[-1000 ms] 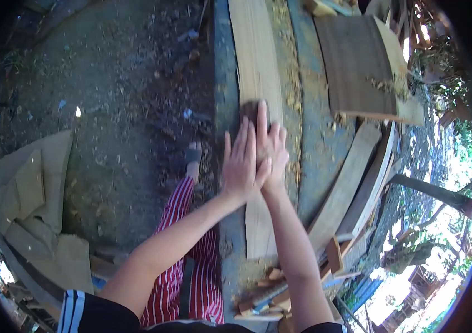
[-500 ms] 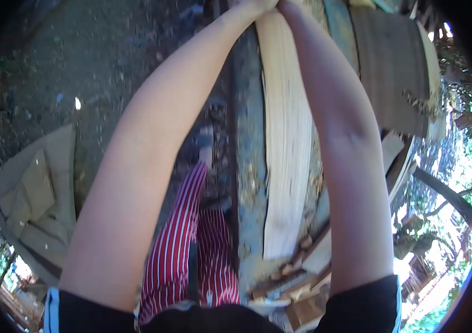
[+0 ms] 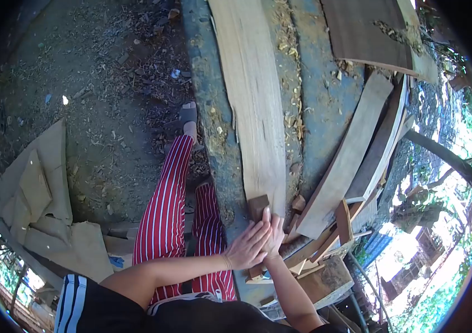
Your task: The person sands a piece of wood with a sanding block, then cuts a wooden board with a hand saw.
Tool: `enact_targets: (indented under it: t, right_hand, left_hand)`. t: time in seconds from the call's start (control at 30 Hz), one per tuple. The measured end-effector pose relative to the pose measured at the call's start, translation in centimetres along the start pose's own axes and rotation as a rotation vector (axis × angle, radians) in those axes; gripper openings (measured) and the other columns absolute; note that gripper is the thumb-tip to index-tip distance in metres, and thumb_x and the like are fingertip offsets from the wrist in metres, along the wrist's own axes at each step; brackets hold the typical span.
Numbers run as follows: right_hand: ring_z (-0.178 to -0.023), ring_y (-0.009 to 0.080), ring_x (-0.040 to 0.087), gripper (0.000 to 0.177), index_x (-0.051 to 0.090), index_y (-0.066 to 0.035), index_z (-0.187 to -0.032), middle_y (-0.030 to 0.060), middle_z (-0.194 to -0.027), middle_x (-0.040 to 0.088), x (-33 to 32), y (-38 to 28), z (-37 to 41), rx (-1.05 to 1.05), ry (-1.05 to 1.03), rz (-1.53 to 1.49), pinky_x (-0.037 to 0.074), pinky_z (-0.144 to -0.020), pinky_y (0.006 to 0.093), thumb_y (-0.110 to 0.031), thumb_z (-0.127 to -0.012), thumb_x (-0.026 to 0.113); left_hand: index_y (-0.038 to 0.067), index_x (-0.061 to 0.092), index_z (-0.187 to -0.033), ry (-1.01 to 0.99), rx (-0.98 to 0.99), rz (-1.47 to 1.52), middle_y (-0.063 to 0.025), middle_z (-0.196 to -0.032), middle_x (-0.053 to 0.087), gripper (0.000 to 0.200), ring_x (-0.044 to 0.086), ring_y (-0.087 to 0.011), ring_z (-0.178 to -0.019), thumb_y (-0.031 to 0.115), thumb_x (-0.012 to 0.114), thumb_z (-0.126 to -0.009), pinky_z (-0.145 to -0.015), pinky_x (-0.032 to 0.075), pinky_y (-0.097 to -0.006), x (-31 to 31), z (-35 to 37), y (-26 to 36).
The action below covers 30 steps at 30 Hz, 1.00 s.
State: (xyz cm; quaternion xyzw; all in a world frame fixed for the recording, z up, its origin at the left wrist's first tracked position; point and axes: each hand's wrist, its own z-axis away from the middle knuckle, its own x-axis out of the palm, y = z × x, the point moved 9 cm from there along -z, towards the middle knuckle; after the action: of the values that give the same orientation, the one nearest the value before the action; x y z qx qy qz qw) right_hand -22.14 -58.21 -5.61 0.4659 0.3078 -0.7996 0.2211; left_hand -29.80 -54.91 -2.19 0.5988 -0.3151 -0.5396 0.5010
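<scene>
A long pale wooden plank (image 3: 255, 105) lies lengthwise on a worn blue-grey bench (image 3: 214, 111). Near the plank's close end is a small brown block (image 3: 258, 207). My right hand (image 3: 274, 236) is closed around the near part of this block, its fingers partly covered. Across it lies my left hand (image 3: 248, 244), fingers together and pressed on the right hand and the block's near edge.
Several boards (image 3: 347, 161) lean at the bench's right side, with a wide dark board (image 3: 366, 30) beyond. Wood scraps (image 3: 325, 277) lie at the lower right. Flat cardboard-like sheets (image 3: 39, 188) rest on the ground at left. Shavings litter the bench.
Both hands have come back from the plank's far end, at the top of the view, to its near end. My arms are now bent, and the view has shifted.
</scene>
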Motion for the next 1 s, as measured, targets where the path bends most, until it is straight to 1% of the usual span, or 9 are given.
enact_targets:
  t: [0.13,0.27,0.4,0.5,0.6,0.7,0.77,0.83,1.0]
  right_hand:
    - [-0.092,0.0339,0.054,0.061,0.039,-0.018,-0.147,0.0135,-0.104,0.050,-2.8,-2.4,-7.0,0.015,0.082,0.054,0.053,-0.056,0.0397,-0.034,-0.091,0.057]
    - [-0.086,0.0326,0.056,0.063,0.034,-0.017,-0.151,0.0146,-0.094,0.053,-11.3,-9.5,-24.6,-0.105,0.351,0.121,0.053,-0.055,0.0415,-0.034,-0.094,0.055]
    - [-0.100,0.0399,0.058,0.063,0.025,-0.018,-0.152,0.0191,-0.111,0.055,-16.3,-15.7,-43.0,-0.180,0.416,0.067,0.056,-0.068,0.0497,-0.035,-0.095,0.046]
    - [-0.104,0.0393,0.059,0.050,0.035,-0.024,-0.142,0.0178,-0.118,0.054,-19.2,-20.5,-54.5,-0.343,0.653,0.093,0.055,-0.071,0.0495,-0.035,-0.095,0.045]
    - [-0.100,0.0349,0.060,0.049,0.039,-0.022,-0.139,0.0153,-0.111,0.056,-19.5,-21.4,-66.0,-0.306,0.550,0.137,0.056,-0.069,0.0458,-0.032,-0.092,0.050]
    - [-0.110,0.0376,0.056,0.055,0.034,-0.016,-0.143,0.0200,-0.122,0.053,-19.6,-21.5,-62.6,-0.302,0.516,0.164,0.053,-0.081,0.0460,-0.032,-0.093,0.050]
    - [-0.120,0.0403,0.052,0.061,0.030,-0.011,-0.148,0.0247,-0.134,0.050,-19.4,-21.1,-58.3,-0.313,0.506,0.182,0.049,-0.093,0.0463,-0.032,-0.094,0.050]
    - [-0.099,0.0343,0.060,0.049,0.041,-0.020,-0.138,0.0142,-0.109,0.057,-17.0,-18.3,-51.6,-0.471,0.602,0.270,0.056,-0.067,0.0449,-0.031,-0.091,0.052]
    - [-0.084,0.0331,0.059,0.067,0.029,-0.019,-0.153,0.0150,-0.093,0.052,-11.5,-11.3,-28.4,-0.172,0.392,0.191,0.052,-0.055,0.0424,-0.029,-0.092,0.056]
  left_hand:
    - [-0.006,0.025,-0.150,0.186,0.016,-0.067,-0.0246,-0.157,0.019,0.077,0.018,-0.0417,-0.146,0.029,0.059,-0.089,-0.118,0.020,-0.0527,-3.6,-6.0,-1.7]
    - [-0.006,0.022,-0.150,0.644,-0.055,0.096,-0.0298,-0.156,0.017,0.079,0.022,-0.0462,-0.144,0.026,0.061,-0.088,-0.117,0.024,-0.0476,-16.7,-19.2,-6.0]
    - [-0.009,0.031,-0.144,0.818,0.097,-0.128,-0.0329,-0.149,0.032,0.069,0.030,-0.0456,-0.140,0.030,0.059,-0.094,-0.115,0.025,-0.0489,-31.4,-33.1,-9.4]
    - [-0.010,0.035,-0.140,0.835,0.078,-0.189,-0.0330,-0.147,0.034,0.069,0.031,-0.0431,-0.139,0.038,0.053,-0.094,-0.116,0.026,-0.0452,-41.5,-42.6,-12.8]
    - [-0.011,0.033,-0.140,0.611,-0.084,-0.098,-0.0338,-0.147,0.032,0.069,0.031,-0.0423,-0.139,0.040,0.046,-0.095,-0.116,0.027,-0.0452,-48.0,-47.3,-13.1]
    - [-0.007,0.028,-0.147,0.571,-0.223,-0.122,-0.0295,-0.151,0.032,0.073,0.029,-0.0379,-0.142,0.041,0.045,-0.096,-0.117,0.024,-0.0436,-46.5,-49.7,-16.1]
    - [-0.006,0.028,-0.147,0.768,-0.108,-0.256,-0.0295,-0.151,0.031,0.070,0.030,-0.0397,-0.141,0.039,0.044,-0.096,-0.115,0.028,-0.0409,-43.7,-47.0,-15.8]
    - [-0.012,0.036,-0.134,0.865,0.162,-0.165,-0.0372,-0.138,0.039,0.060,0.038,-0.0512,-0.129,0.032,0.052,-0.096,-0.108,0.032,-0.0503,-38.5,-40.1,-12.3]
    - [-0.005,0.016,-0.151,0.618,0.015,0.043,-0.0321,-0.155,0.017,0.075,0.017,-0.0480,-0.144,0.030,0.053,-0.096,-0.117,0.018,-0.0518,-19.7,-21.2,-6.8]
